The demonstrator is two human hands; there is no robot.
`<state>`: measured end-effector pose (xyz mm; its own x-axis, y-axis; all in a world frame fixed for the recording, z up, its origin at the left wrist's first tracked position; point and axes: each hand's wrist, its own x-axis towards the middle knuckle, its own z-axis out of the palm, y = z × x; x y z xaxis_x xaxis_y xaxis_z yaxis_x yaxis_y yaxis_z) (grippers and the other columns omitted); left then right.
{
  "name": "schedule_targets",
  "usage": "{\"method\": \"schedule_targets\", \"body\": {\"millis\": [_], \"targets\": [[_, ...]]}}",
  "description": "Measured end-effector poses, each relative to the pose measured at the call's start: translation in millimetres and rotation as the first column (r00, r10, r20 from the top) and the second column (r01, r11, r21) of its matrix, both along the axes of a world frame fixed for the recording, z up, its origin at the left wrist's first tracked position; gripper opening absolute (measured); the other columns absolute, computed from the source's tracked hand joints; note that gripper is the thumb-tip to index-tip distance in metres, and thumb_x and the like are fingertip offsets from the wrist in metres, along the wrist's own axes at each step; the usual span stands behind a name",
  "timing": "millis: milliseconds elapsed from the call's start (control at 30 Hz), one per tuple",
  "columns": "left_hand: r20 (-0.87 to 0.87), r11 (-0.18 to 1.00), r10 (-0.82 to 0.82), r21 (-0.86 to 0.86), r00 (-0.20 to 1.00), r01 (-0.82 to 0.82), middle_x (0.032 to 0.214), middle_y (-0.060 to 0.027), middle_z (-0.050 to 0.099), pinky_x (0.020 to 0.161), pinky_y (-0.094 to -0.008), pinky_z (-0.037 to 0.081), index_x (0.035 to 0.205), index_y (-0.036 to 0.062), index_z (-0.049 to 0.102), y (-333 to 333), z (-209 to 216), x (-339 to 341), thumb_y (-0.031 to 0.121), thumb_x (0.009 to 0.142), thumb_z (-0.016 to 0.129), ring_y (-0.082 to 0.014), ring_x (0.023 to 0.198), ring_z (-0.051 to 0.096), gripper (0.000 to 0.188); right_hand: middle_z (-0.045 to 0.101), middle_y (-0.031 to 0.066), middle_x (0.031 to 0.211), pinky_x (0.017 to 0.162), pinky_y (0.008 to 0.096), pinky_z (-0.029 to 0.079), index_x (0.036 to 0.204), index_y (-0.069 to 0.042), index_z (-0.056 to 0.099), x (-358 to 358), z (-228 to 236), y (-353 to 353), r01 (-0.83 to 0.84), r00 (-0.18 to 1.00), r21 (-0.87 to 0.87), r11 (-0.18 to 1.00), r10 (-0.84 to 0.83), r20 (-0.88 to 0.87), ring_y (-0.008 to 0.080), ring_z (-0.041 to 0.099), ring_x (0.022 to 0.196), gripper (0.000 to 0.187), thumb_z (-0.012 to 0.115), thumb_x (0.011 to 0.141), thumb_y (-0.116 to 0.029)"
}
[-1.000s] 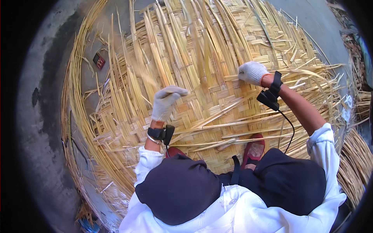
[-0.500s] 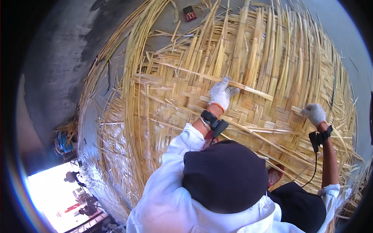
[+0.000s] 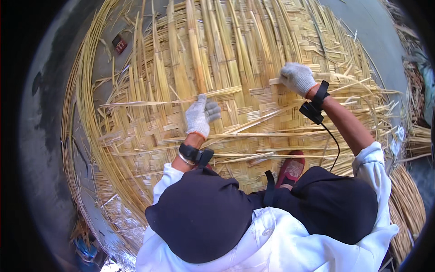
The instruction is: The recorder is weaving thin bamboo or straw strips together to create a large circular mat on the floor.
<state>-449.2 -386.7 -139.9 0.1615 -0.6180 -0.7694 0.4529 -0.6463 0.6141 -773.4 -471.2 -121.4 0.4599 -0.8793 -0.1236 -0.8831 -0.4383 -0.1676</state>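
Observation:
A large woven mat of split yellow reeds [image 3: 167, 129] spreads in front of me, with long flat reeds standing out from its far side. My left hand [image 3: 199, 117], in a white knit glove, is over the mat with its fingers apart. One fingertip touches a flat cross strip [image 3: 149, 103] that lies over the upright reeds. To the right and farther off, my gloved right hand [image 3: 297, 78] is closed around another reed strip [image 3: 274, 81], whose pale end juts out left of the fist. Part of that strip is hidden under the glove.
Loose reeds [image 3: 93, 90] curve along the mat's left edge. A small dark red box [image 3: 119, 44] lies at the far left. Reed bundles [image 3: 405, 208] are at the right. My knees and a red shoe [image 3: 291, 168] are at the mat's near side.
The view has swung to the right. My left hand has stayed near the cross strip. My right hand has moved farther away and closer to my left, with a reed strip in its grip.

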Motion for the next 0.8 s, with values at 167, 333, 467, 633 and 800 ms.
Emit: {"method": "schedule_targets", "body": {"millis": [167,333,467,633,800], "targets": [[0.338,0.711,-0.552,-0.286,0.762,0.642,0.089,-0.0101,0.066,0.057,-0.0246,0.052,0.101,-0.0023,0.062,-10,28,-45,0.024,0.089,0.059,-0.0148,0.07,0.065,0.03,0.063,0.0145,0.079,0.059,0.0357,0.049,0.083,-0.011,0.067,-11,6,59,0.272,0.857,0.03,0.962,-0.257,0.446,0.0288,0.062,0.065,0.015,0.064,0.078,-0.024],[0.829,0.06,-0.414,-0.387,0.376,0.92,0.104,-0.0156,0.064,0.08,-0.0316,0.05,0.115,-0.001,0.055,-63,5,-106,0.02,0.084,0.06,-0.0236,0.09,0.064,0.037,0.061,0.0058,0.077,0.049,0.0266,0.045,0.097,-0.005,0.059,-34,-5,70,0.246,-0.203,0.953,0.176,-0.952,0.229,0.0122,0.055,0.057,0.026,0.06,0.086,-0.029],[0.862,-0.148,-0.504,-0.142,0.049,0.979,0.109,-0.0228,0.059,0.09,-0.0384,0.044,0.124,0.0,0.047,-91,-2,-163,0.024,0.081,0.06,-0.0329,0.102,0.058,0.051,0.059,0.0048,0.079,0.049,0.0238,0.043,0.09,-0.009,0.059,-81,-24,59,0.055,-0.53,0.947,0.318,-0.794,0.297,0.0112,0.051,0.058,0.02,0.06,0.088,-0.029],[0.893,-0.12,-0.437,0.058,-0.105,0.991,0.079,-0.0179,0.062,0.073,-0.0379,0.046,0.085,0.0027,0.066,-94,8,-189,0.027,0.077,0.063,-0.0294,0.079,0.061,0.026,0.062,0.0054,0.081,0.059,0.0244,0.049,0.097,-0.007,0.062,-91,5,37,0.332,-0.43,0.868,0.369,-0.76,0.487,0.012,0.058,0.066,0.023,0.061,0.087,-0.027],[0.774,0.077,-0.62,-0.104,0.13,0.992,0.076,-0.0173,0.06,0.07,-0.0383,0.046,0.085,0.0028,0.066,-97,5,-173,0.034,0.071,0.068,-0.0313,0.076,0.06,0.035,0.067,0.0093,0.092,0.074,0.0275,0.052,0.104,-0.006,0.066,-63,103,2,-0.071,0.655,0.366,0.928,-0.233,0.718,0.0151,0.063,0.082,0.021,0.06,0.086,-0.015]]}}
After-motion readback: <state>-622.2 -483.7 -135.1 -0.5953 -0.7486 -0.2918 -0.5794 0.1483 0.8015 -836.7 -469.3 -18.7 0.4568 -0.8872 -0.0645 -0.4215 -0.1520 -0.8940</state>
